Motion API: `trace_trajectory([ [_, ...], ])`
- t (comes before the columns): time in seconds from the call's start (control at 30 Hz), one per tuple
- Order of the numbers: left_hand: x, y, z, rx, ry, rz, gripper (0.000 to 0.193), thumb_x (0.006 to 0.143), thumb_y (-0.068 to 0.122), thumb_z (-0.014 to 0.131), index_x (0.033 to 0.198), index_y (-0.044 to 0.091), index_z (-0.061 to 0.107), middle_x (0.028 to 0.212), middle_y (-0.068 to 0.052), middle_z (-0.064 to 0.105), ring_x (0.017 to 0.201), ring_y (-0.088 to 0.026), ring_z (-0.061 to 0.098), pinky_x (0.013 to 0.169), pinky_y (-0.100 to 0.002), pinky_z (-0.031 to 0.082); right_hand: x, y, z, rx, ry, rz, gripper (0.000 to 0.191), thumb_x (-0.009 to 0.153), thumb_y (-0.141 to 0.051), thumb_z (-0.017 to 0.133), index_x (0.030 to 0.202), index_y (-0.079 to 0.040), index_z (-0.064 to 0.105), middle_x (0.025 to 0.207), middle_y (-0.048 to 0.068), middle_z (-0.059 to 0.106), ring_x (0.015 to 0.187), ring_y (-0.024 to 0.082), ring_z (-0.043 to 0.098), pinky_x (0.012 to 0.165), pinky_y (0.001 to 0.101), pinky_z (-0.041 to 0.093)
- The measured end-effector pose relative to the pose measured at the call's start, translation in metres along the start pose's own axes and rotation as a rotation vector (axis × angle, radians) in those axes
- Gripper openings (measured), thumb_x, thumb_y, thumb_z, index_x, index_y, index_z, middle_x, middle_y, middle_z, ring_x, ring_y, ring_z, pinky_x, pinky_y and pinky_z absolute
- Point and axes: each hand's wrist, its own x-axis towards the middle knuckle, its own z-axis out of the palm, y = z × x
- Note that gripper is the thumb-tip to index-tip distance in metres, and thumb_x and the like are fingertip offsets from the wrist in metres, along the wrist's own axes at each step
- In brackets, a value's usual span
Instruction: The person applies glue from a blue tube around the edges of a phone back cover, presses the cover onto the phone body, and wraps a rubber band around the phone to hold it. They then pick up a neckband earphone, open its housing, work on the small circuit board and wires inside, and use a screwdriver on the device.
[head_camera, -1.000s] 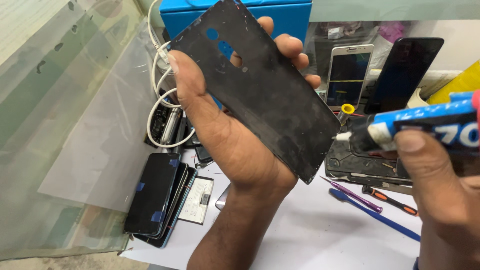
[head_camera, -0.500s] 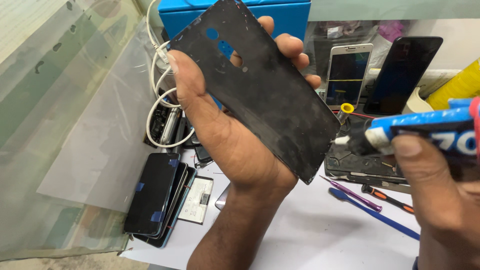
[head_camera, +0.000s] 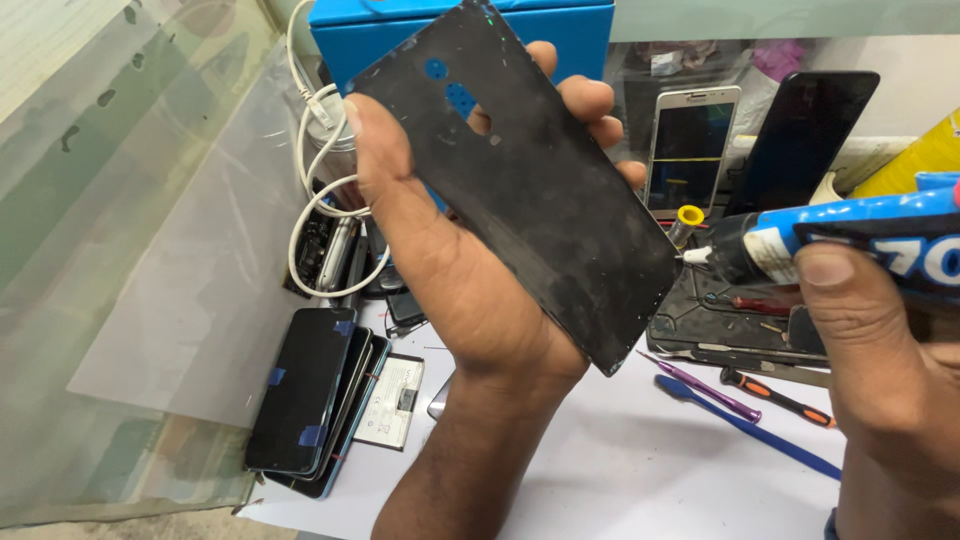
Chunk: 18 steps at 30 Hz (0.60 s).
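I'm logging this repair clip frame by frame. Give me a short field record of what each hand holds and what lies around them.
left hand: holds black back cover tilted, inner side to camera
right hand: holds blue glue tube, nozzle at the cover's right edge
cover: two holes near its top, dusty surface
behind: blue box; two phones leaning upright
left of hands: white cable; stack of phones with blue tape tabs
below right: screwdrivers and a blue pry tool on white sheet
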Motion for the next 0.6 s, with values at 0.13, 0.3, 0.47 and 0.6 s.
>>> trace_trajectory([
  [0.13, 0.004, 0.001, 0.004, 0.049, 0.076, -0.049, 0.08, 0.116, 0.069, 0.027, 0.121, -0.006, 0.055, 0.105, -0.021, 0.069, 0.098, -0.025, 0.066, 0.084, -0.037, 0.06, -0.003, -0.006, -0.001, 0.041, 0.019, 0.042, 0.021, 0.11, -0.02, 0.066, 0.121, -0.002, 0.062, 0.11, 0.011, 0.069, 0.104, 0.018, 0.072, 0.102, 0.0361, 0.061],
  [0.3, 0.008, 0.003, 0.008, 0.098, 0.173, -0.123, 0.079, 0.109, 0.065, 0.03, 0.136, -0.006, 0.052, 0.11, -0.022, 0.065, 0.09, -0.025, 0.069, 0.07, -0.043, 0.065, -0.008, 0.01, -0.007, 0.095, 0.013, 0.046, 0.02, 0.109, -0.02, 0.068, 0.118, -0.002, 0.063, 0.107, 0.009, 0.069, 0.102, 0.017, 0.071, 0.103, 0.0358, 0.061],
  [0.47, 0.014, 0.0, 0.003, 0.342, 0.161, -0.148, 0.08, 0.111, 0.063, 0.038, 0.153, -0.005, 0.041, 0.113, -0.025, 0.064, 0.086, -0.022, 0.069, 0.065, -0.039, 0.064, 0.007, 0.065, -0.009, 0.388, -0.071, 0.253, 0.033, 0.094, -0.036, 0.073, 0.115, -0.012, 0.066, 0.104, 0.0, 0.069, 0.092, 0.01, 0.069, 0.088, 0.0277, 0.06],
  [0.6, 0.02, -0.006, -0.002, 0.41, 0.129, -0.179, 0.082, 0.111, 0.064, 0.039, 0.154, -0.006, 0.039, 0.109, -0.022, 0.065, 0.077, -0.02, 0.068, 0.055, -0.036, 0.061, -0.005, 0.099, -0.018, 0.504, -0.159, 0.067, 0.038, 0.096, -0.04, 0.077, 0.118, -0.014, 0.06, 0.098, -0.001, 0.066, 0.087, 0.008, 0.066, 0.092, 0.0269, 0.061],
])
